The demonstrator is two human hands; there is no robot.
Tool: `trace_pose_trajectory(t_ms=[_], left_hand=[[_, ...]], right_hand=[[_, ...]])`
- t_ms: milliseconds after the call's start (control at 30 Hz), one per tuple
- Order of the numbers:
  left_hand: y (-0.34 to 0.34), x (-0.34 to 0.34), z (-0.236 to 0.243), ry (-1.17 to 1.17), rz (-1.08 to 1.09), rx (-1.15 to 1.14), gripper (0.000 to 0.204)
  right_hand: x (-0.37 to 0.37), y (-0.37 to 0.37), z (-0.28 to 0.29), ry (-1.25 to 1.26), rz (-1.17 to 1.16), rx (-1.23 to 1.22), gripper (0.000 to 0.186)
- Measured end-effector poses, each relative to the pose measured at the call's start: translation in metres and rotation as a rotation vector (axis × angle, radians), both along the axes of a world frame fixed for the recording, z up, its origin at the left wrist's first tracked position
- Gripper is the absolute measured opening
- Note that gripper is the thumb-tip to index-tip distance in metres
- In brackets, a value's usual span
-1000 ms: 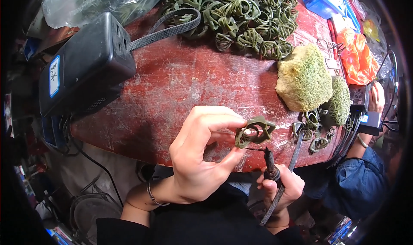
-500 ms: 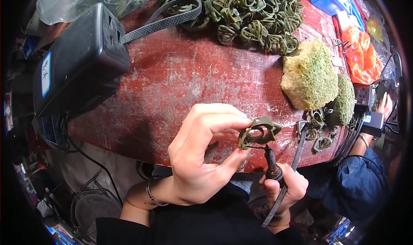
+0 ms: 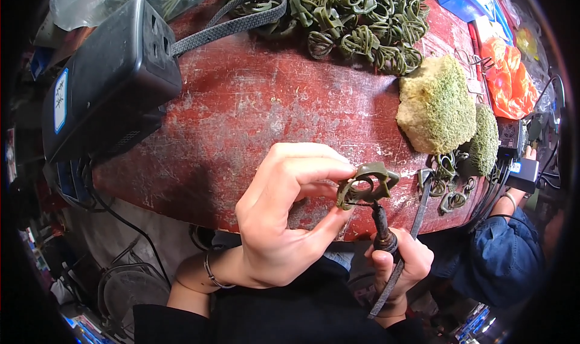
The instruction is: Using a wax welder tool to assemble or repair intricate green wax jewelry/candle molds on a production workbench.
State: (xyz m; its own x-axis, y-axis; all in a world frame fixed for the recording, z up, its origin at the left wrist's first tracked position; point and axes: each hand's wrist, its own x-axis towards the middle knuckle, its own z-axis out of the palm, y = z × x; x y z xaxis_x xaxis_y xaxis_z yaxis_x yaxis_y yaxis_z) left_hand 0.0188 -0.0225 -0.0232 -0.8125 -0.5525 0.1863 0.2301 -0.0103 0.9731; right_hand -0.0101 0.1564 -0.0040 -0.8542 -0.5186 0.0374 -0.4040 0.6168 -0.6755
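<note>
Between the thumb and fingers of my left hand is a dark green, waxy ring piece, held above the front edge of the table. My right hand grips a soldering iron with a dark, worn shaft. Its thin tip points up and left and meets the lower side of the ring piece near my left fingertips; whether it touches is too small to tell. A grey woven strap runs past my right hand toward the table.
The worn red table bears a heap of green ring pieces at the back. On the left stands a black box with a strap handle. A green-yellow sponge-like block and an orange bag lie right, near another person's blue sleeve.
The ring piece and iron tip have shifted very slightly right, still together. At the right, the other person's hand and sleeve have moved a little. My grips are unchanged.
</note>
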Motion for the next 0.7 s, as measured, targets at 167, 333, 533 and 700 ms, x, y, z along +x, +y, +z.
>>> trace_pose_trajectory(t_ms=[167, 333, 533, 700], left_hand=[[0.0002, -0.0007, 0.0011, 0.007, -0.004, 0.011, 0.036], [-0.0009, 0.0002, 0.0012, -0.006, -0.019, 0.048, 0.037], [-0.0016, 0.0006, 0.0007, -0.001, -0.022, 0.043, 0.037], [-0.0012, 0.0, -0.0014, 0.005, -0.018, 0.033, 0.037]], right_hand=[[-0.0006, -0.001, 0.0005, -0.003, 0.0, -0.008, 0.039], [0.0001, -0.0047, -0.0012, 0.033, -0.041, 0.009, 0.054], [-0.0015, 0.0004, 0.0012, -0.019, 0.006, -0.012, 0.039], [0.0011, -0.0053, -0.0029, -0.002, -0.077, -0.039, 0.057]])
